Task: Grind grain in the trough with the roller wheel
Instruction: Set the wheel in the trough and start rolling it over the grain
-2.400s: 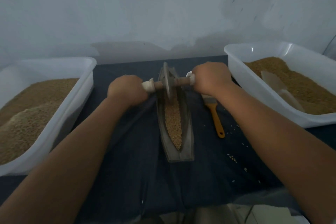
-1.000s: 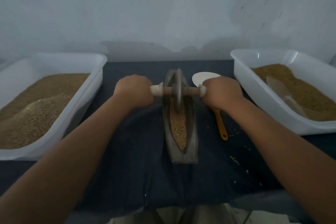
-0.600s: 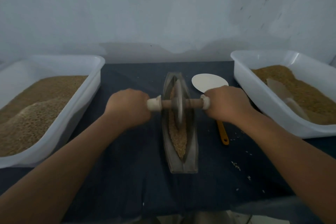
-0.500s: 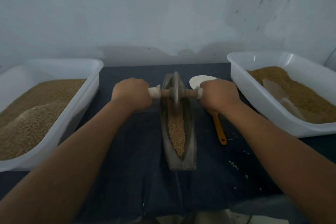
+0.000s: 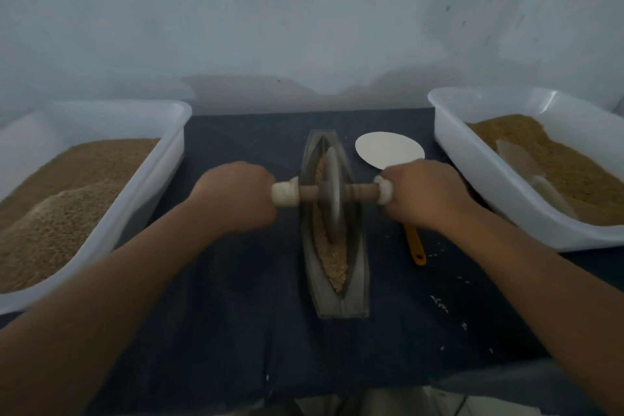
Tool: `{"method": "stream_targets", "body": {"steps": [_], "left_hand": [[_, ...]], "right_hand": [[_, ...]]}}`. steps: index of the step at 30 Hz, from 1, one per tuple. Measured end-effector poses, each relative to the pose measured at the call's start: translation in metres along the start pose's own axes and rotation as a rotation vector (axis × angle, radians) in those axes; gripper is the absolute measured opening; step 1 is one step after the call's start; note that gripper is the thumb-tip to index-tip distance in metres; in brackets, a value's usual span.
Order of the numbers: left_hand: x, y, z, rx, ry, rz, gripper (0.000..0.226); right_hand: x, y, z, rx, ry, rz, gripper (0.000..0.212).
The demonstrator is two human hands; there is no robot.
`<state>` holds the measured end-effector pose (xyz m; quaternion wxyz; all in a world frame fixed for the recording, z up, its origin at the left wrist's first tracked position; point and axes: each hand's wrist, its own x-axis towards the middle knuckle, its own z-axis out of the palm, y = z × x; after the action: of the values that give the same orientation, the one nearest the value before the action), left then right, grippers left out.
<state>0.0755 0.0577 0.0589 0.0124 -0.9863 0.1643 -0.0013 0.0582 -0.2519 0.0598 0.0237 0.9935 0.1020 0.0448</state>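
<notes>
A narrow grey boat-shaped trough (image 5: 356, 284) lies lengthwise on the dark cloth, with tan grain (image 5: 336, 267) along its groove. The grey roller wheel (image 5: 332, 192) stands upright in the groove at about the trough's middle, on a wooden axle (image 5: 361, 192) with pale wrapped ends. My left hand (image 5: 236, 196) grips the axle's left end. My right hand (image 5: 423, 192) grips its right end. Both fists hide the handle tips.
A white tub (image 5: 162, 159) heaped with grain stands at the left. Another white tub (image 5: 472, 179) at the right holds grain and a pale scoop (image 5: 526, 172). A white disc (image 5: 388, 152) and an orange-handled brush (image 5: 416, 246) lie right of the trough, with stray grains (image 5: 439, 302) on the cloth.
The wheel has rolled back and forth along the trough. Since half a second ago both hands have drawn it from the far end toward me, to the middle.
</notes>
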Motion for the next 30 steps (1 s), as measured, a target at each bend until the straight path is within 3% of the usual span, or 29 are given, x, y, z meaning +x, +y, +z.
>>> {"method": "stream_targets", "body": {"steps": [3, 6, 11, 15, 18, 21, 25, 30], "left_hand": [[0.042, 0.003, -0.005, 0.026, 0.121, -0.123, 0.020], [0.053, 0.000, -0.008, -0.007, 0.114, -0.122, 0.025], [0.002, -0.004, 0.007, -0.115, -0.051, -0.034, 0.019], [-0.034, -0.005, 0.015, -0.037, -0.011, 0.021, 0.022], [-0.018, 0.000, 0.013, 0.007, 0.069, 0.004, 0.023], [0.026, 0.004, 0.003, 0.050, 0.162, -0.078, 0.023], [0.055, 0.000, -0.012, -0.053, 0.073, -0.125, 0.026], [-0.005, -0.001, 0.002, -0.051, -0.007, 0.016, 0.021]], "right_hand": [[0.039, 0.000, 0.008, -0.040, 0.156, 0.118, 0.028], [0.048, -0.001, 0.006, -0.062, 0.195, 0.117, 0.026], [0.002, -0.005, -0.012, 0.012, 0.047, -0.018, 0.033], [-0.031, 0.000, -0.022, -0.027, -0.066, -0.113, 0.025], [-0.013, 0.003, -0.016, 0.009, -0.158, -0.046, 0.025], [0.026, 0.001, -0.002, -0.040, -0.051, 0.052, 0.030], [0.055, -0.002, -0.002, -0.092, 0.199, 0.072, 0.029], [0.008, 0.004, -0.010, -0.027, -0.082, -0.017, 0.026]]}}
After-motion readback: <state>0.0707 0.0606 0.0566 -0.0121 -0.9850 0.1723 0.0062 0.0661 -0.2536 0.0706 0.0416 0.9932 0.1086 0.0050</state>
